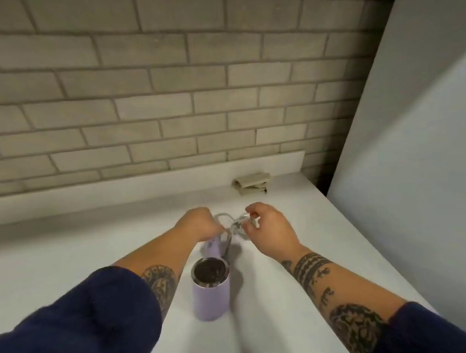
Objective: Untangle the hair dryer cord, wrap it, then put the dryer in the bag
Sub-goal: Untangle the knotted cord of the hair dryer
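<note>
A lilac hair dryer (211, 295) lies on the white counter (65, 259), its dark round barrel end facing me and its handle pointing away. A pale grey cord (224, 218) loops up from the handle between my hands. My left hand (198, 225) grips the cord just above the handle, fingers curled. My right hand (266, 226) pinches a tangled bunch of cord (240, 226) a little to the right. A folded beige bag (252, 183) lies at the back of the counter, apart from both hands.
A brick wall (163, 84) rises behind the counter's raised back lip. A tall white panel (418, 134) stands along the right side, beyond the counter's right edge.
</note>
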`<state>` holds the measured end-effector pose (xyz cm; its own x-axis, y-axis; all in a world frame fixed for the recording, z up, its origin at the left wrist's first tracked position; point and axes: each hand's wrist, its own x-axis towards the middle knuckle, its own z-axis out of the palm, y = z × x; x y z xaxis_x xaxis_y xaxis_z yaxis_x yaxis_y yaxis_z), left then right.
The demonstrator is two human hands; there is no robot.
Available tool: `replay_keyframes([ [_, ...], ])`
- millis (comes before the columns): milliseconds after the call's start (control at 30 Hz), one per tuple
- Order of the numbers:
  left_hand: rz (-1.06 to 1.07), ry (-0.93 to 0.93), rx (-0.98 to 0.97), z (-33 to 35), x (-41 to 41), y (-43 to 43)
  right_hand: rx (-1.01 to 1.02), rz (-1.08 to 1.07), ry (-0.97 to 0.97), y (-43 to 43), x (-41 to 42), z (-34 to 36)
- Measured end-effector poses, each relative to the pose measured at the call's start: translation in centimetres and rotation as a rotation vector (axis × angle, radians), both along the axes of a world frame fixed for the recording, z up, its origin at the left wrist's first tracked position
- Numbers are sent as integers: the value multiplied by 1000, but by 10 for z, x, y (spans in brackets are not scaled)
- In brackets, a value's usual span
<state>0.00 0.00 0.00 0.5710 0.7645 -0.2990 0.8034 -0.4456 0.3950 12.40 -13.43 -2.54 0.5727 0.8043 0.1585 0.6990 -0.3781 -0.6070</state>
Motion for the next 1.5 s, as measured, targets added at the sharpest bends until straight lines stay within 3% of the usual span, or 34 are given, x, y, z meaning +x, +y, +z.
replay_keyframes([
  [133, 148, 59, -367, -39, -13, 3, -256, 21, 355, 5, -37, -38],
  [233, 213, -24, -500, -61, -12, 9, -231, -18, 609, 9, -54, -59],
  [333, 225, -76, -601, -70, -10, 14, -188, -90, 707, 10, -62, -64],
  [467, 141, -26, -598, -74, -5, 25, -172, -30, 742, 9, -56, -63],
  [600, -25, 123, -518, -75, -4, 43, -145, -94, 614, 17, -36, -73],
  [733, -181, 305, -464, -70, -6, 59, -74, -222, 288, 22, -13, -86],
  [933, -362, 565, -263, -55, -2, 68, -414, 19, -107, 19, 23, -99],
  [1033, -334, 511, -179, -59, 3, 55, -454, 48, -210, 24, 32, -100],
  [1133, -290, 355, 94, -88, 5, 34, -424, 31, -235, 26, 38, -102],
  [1300, -356, 287, 481, -121, -1, 24, -402, 13, -265, 23, 38, -100],
  [1500, -482, 225, 499, -120, -12, 42, -367, -152, -188, 7, 50, -98],
])
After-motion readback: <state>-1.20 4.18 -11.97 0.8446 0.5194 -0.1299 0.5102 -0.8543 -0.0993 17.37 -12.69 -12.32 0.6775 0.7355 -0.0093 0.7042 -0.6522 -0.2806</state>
